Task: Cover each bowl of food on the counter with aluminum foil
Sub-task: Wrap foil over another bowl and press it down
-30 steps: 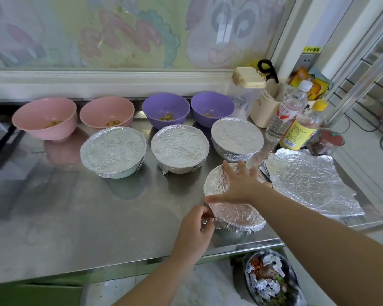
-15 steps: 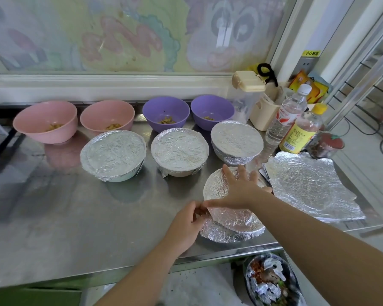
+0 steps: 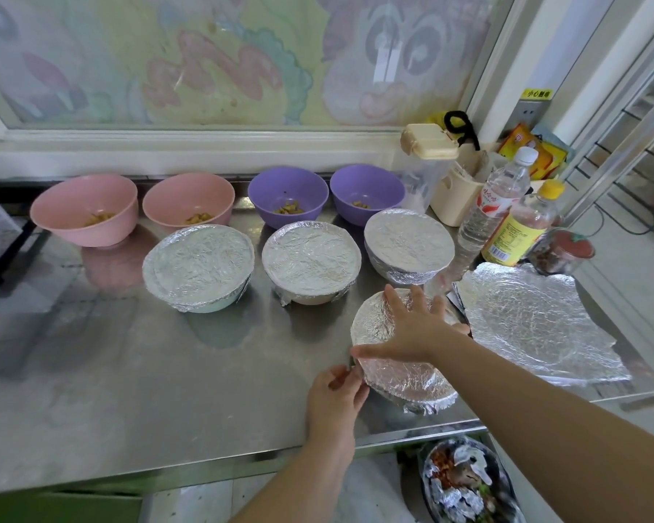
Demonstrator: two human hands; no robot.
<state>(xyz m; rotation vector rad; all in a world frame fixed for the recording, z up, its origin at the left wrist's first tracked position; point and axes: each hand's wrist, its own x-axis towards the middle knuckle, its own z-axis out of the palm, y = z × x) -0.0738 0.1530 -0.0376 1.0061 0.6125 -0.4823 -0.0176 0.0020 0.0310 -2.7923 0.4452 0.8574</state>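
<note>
A foil-covered bowl (image 3: pixel 401 375) sits near the counter's front edge. My right hand (image 3: pixel 412 326) lies flat on its foil top with fingers spread. My left hand (image 3: pixel 337 394) touches the bowl's left rim, fingers curled against the foil edge. Three more foil-covered bowls (image 3: pixel 199 266) (image 3: pixel 310 264) (image 3: pixel 408 245) stand in a row behind. At the back, two pink bowls (image 3: pixel 85 209) (image 3: pixel 189 203) and two purple bowls (image 3: pixel 287 196) (image 3: pixel 367 192) hold food and are uncovered. A loose foil sheet (image 3: pixel 537 322) lies flat at the right.
Two bottles (image 3: pixel 495 205) (image 3: pixel 521 228), a beige holder (image 3: pixel 454 198), a lidded clear container (image 3: pixel 427 156) and a small red-lidded jar (image 3: pixel 559 254) crowd the back right corner. Below the steel counter's front edge (image 3: pixel 204 466), a bin (image 3: pixel 465 485) holds crumpled foil.
The bowl under my hands has shifted slightly, and the foil on its left side now sits tighter to the rim. My left hand stays at that left edge.
</note>
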